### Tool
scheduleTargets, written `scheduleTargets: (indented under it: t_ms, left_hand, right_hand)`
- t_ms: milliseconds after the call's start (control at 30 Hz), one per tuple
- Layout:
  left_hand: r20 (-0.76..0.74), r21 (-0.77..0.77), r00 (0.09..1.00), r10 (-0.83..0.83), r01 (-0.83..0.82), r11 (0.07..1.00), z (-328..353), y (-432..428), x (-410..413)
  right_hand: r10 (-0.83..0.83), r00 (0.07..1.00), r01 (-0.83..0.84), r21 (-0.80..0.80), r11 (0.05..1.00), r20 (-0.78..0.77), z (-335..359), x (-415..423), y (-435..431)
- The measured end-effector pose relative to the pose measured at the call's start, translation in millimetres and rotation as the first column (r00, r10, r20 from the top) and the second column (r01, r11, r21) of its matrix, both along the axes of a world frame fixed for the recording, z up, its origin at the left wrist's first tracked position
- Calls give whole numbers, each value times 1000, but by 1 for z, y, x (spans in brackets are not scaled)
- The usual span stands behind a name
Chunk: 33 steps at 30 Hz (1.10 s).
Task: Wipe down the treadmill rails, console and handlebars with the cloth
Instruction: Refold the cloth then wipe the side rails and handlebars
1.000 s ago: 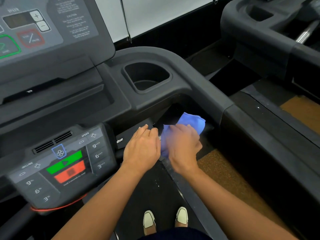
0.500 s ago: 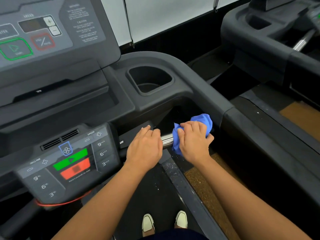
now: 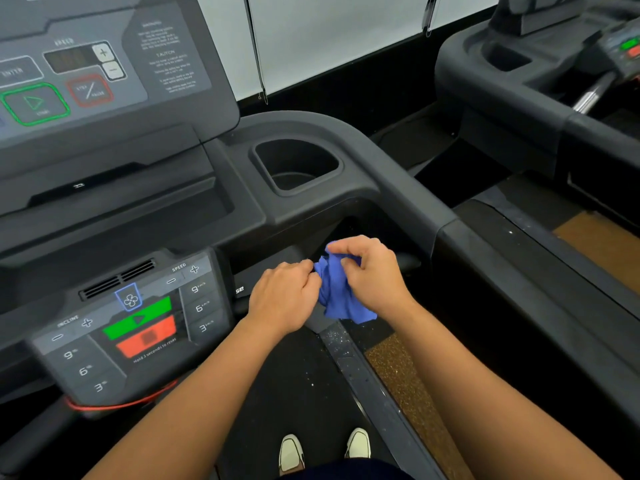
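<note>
A bunched blue cloth (image 3: 335,296) hangs between my two hands, just in front of the treadmill's short front handlebar, which they mostly hide. My right hand (image 3: 375,276) pinches the cloth's top with thumb and fingers. My left hand (image 3: 284,299) is curled, its fingertips gripping the cloth's left edge. The lower control panel (image 3: 138,323) with green and red buttons sits left of my hands. Above it, at the top left, is the upper console (image 3: 86,81). The dark right side rail (image 3: 485,265) runs past my right arm.
A cup holder (image 3: 298,164) is set into the console deck above my hands. My white shoes (image 3: 291,452) stand on the black belt (image 3: 294,386). A second treadmill (image 3: 540,84) stands at the right, with brown floor (image 3: 602,244) between the two.
My right hand stopped rubbing the cloth along the handlebar and lifted it. My left hand left the bar and took hold of the cloth's edge. The view tilted slightly upward.
</note>
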<state>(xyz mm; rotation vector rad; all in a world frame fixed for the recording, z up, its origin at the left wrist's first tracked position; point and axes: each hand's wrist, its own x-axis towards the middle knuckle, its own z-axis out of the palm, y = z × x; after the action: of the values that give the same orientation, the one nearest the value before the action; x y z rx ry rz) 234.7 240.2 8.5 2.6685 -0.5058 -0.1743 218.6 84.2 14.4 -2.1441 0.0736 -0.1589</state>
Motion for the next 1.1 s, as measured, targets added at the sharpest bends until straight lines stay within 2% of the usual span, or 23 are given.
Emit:
scheduleTargets:
  t_ms: [133, 200, 233, 300, 400, 467, 533, 667, 700, 767, 867, 1000, 1100]
  left_hand:
    - [-166, -181, 986, 19, -50, 982, 8, 0, 3]
    - [-270, -309, 962, 33, -119, 944, 13, -1, 2]
    - [-336, -424, 942, 18, -169, 890, 17, -3, 1]
    - [-443, -640, 896, -42, -282, 715, 24, -9, -3]
    - [-455, -777, 888, -63, -362, 514, 29, -18, -6]
    - [-415, -812, 909, -28, -357, 461, 29, -21, -7]
    - [-378, -821, 926, 17, -344, 456, 29, -23, -7]
    - [-378, -819, 925, 45, -357, 449, 33, -28, -8]
    - [-390, -814, 920, 47, -368, 450, 34, -30, -9]
    - [-425, -807, 904, 47, -402, 434, 35, -31, -10]
    - [-488, -812, 872, 31, -466, 352, 38, -33, -11]
    - [-482, -774, 862, 157, -502, 386, 36, -32, -12]
    - [-532, -760, 824, 193, -566, 319, 32, -34, -18]
  right_hand:
    - [-30, 992, 14, 126, 992, 123, 18, -1, -1]
    - [-43, 987, 18, 158, 987, 154, 23, 0, -2]
    - [-57, 986, 27, 193, 981, 155, 27, 0, -3]
    - [-107, 985, 64, 296, 953, 133, 34, 0, -4]
    - [-242, 970, 224, 400, 889, -7, 39, 0, -6]
    - [-261, 940, 339, 519, 785, -220, 36, 2, -11]
    - [-133, 910, 365, 610, 704, -392, 31, 1, -18]
    - [111, 833, 284, 590, 756, -543, 31, -9, -22]
    - [130, 835, 271, 606, 748, -535, 31, -10, -22]
    - [139, 883, 253, 703, 665, -449, 32, -10, -21]
    - [75, 933, 241, 767, 595, -352, 35, -10, -16]
    - [-22, 953, 233, 680, 695, -303, 28, -12, -12]
    - [-9, 971, 173, 683, 710, -237, 26, -17, -16]
